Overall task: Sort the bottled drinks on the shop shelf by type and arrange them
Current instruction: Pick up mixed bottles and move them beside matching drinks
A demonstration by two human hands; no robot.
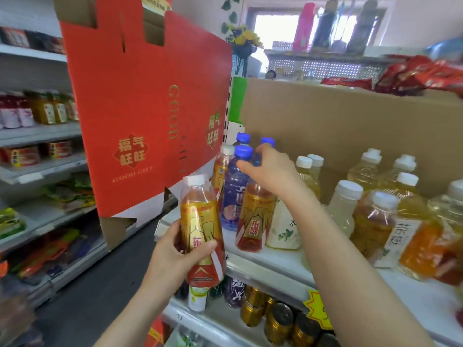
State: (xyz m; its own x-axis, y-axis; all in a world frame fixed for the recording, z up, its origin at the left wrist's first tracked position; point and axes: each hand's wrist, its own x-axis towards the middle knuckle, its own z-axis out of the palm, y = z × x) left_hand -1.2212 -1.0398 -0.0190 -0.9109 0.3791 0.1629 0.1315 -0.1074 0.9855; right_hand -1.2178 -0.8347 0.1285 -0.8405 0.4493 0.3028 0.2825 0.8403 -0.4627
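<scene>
My left hand [175, 254] grips an orange energy-drink bottle [200, 226] with a red and gold label and a white cap, held upright in front of the white shelf [270, 261]. My right hand [270, 169] reaches over the shelf, fingers curled on top of a matching orange bottle [253, 221] whose cap is hidden under the palm. Just left of it stand blue-capped purple bottles [234, 186] and another orange bottle [221, 169]. To the right stand a pale green-label tea bottle [283, 226] and several yellow and amber white-capped bottles [373, 216].
A red gift carton [140, 101] hangs at the left, close to the shelf end. A brown cardboard panel [350, 126] backs the shelf. Gold cans [278, 319] fill the shelf below. Shelves of goods [37, 136] line the aisle's far left; red snack packets [421, 76] lie on top.
</scene>
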